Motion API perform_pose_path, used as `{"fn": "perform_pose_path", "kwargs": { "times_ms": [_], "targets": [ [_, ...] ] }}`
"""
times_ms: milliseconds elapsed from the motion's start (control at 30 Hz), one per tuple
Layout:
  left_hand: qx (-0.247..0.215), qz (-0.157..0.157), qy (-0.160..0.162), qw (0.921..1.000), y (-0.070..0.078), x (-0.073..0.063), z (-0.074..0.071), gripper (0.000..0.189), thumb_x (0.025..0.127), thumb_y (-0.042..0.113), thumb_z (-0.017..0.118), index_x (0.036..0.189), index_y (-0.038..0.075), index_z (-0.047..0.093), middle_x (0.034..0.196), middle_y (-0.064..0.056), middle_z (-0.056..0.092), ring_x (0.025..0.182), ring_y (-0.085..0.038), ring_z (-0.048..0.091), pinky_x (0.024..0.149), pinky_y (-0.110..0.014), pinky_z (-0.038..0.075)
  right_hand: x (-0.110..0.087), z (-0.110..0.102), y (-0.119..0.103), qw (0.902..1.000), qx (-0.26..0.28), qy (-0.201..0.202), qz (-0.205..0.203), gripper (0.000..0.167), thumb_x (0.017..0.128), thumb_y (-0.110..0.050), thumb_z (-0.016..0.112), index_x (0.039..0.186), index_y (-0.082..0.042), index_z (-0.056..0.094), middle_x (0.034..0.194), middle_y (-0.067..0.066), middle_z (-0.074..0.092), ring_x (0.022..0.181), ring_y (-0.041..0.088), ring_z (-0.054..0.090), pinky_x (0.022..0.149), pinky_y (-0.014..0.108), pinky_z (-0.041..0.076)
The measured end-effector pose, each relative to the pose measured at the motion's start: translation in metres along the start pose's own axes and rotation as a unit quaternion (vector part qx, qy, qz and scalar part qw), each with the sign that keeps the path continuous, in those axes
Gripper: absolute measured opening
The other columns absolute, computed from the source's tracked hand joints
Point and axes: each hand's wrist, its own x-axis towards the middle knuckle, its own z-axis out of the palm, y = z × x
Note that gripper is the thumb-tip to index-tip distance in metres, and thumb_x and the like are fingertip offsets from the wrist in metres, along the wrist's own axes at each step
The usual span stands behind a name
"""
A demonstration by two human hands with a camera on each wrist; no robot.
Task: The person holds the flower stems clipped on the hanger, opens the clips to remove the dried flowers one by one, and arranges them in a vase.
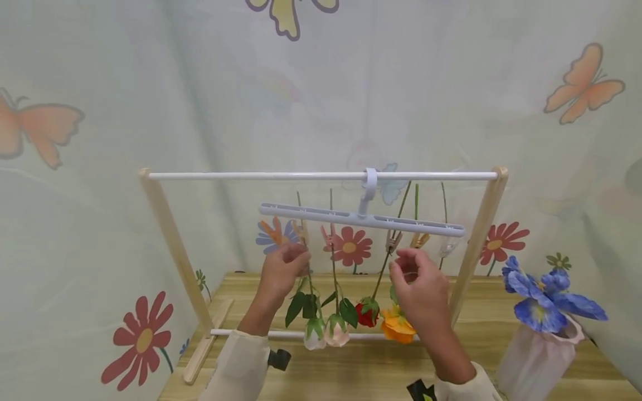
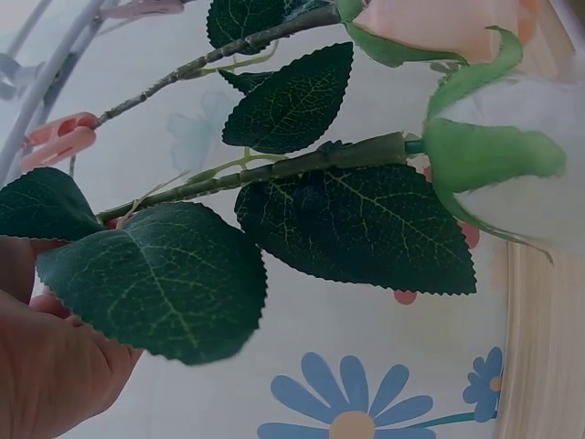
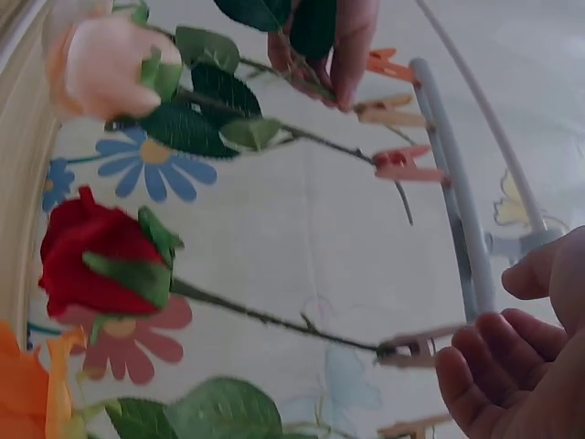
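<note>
A grey clip hanger [image 1: 326,216] hangs tilted from a white rod, with flowers clipped upside down below it. My left hand [image 1: 283,270] pinches the stem of the white rose [image 1: 315,334] just below a beige clothespin [image 3: 391,111]; dark leaves [image 2: 164,283] partly cover the fingers in the left wrist view. Beside it a pale pink rose [image 1: 336,330] hangs from a pink clothespin [image 3: 411,164]. My right hand [image 1: 423,284] holds nothing, its fingers loosely bent close to the clothespin [image 3: 420,347] of the red rose [image 1: 368,313]. An orange flower [image 1: 397,324] hangs partly behind that hand.
The wooden rack has a left post [image 1: 175,245], a right post [image 1: 476,245], a top rod [image 1: 261,176] and a lower rod [image 1: 281,335]. At the right stands a pale pink vase [image 1: 536,362] with blue flowers [image 1: 539,312]. An orange clothespin [image 1: 271,229] sits at the hanger's left end.
</note>
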Motion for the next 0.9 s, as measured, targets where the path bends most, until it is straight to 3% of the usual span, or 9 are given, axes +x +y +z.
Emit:
{"fn": "perform_pose_path", "kwargs": {
  "times_ms": [167,300,433,600,767,900],
  "targets": [
    [-0.012,0.005,-0.001,0.9999,0.001,-0.003,0.001,0.023,0.096,0.015,0.069,0.114,0.001,0.070,0.106,-0.017,0.070,0.090,-0.018,0.067,0.076,-0.030,0.062,0.001,0.023,-0.015,0.9985,0.023,-0.049,0.002,0.026,0.093,-0.016,0.073,0.117,-0.006,0.068,0.097,0.007,0.073,0.084,0.020,0.071,0.077,0.034,0.062],
    [-0.022,0.000,0.002,0.9998,0.002,-0.006,0.002,0.023,0.096,0.016,0.070,0.114,0.001,0.070,0.105,-0.015,0.070,0.091,-0.020,0.067,0.075,-0.029,0.061,0.001,0.040,-0.029,0.9970,0.041,-0.063,-0.015,0.029,0.092,-0.015,0.074,0.119,-0.007,0.068,0.097,0.007,0.073,0.085,0.019,0.071,0.077,0.037,0.063],
    [-0.031,-0.005,0.004,0.9995,-0.001,-0.007,0.002,0.025,0.096,0.016,0.070,0.116,0.001,0.070,0.108,-0.015,0.070,0.095,-0.025,0.068,0.075,-0.030,0.062,0.003,0.057,-0.043,0.9940,0.061,-0.070,-0.058,0.030,0.090,-0.012,0.076,0.118,-0.004,0.067,0.095,0.008,0.073,0.083,0.019,0.072,0.075,0.037,0.063],
    [-0.042,-0.009,0.015,0.9990,-0.002,-0.010,0.003,0.026,0.094,0.016,0.073,0.114,0.000,0.071,0.107,-0.015,0.072,0.089,-0.017,0.070,0.075,-0.031,0.063,0.008,0.078,-0.060,0.9876,0.072,-0.100,-0.097,0.035,0.090,-0.010,0.073,0.124,-0.001,0.066,0.104,0.013,0.075,0.091,0.025,0.074,0.080,0.042,0.062],
    [-0.063,-0.002,0.016,0.9979,-0.002,-0.009,0.003,0.026,0.092,0.015,0.074,0.112,-0.001,0.072,0.097,-0.008,0.074,0.083,-0.012,0.071,0.073,-0.032,0.063,0.014,0.095,-0.076,0.9862,0.070,-0.130,-0.076,0.048,0.093,-0.017,0.072,0.136,0.000,0.059,0.120,0.017,0.073,0.107,0.030,0.073,0.087,0.047,0.061],
    [-0.053,0.004,0.027,0.9982,0.000,-0.010,0.003,0.023,0.088,0.008,0.072,0.108,-0.003,0.073,0.094,-0.008,0.074,0.080,-0.010,0.068,0.069,-0.028,0.060,0.015,0.105,-0.088,0.9884,0.062,-0.121,-0.067,0.041,0.094,-0.020,0.070,0.130,-0.003,0.062,0.121,0.016,0.073,0.111,0.032,0.071,0.087,0.049,0.061]
  ]
}}
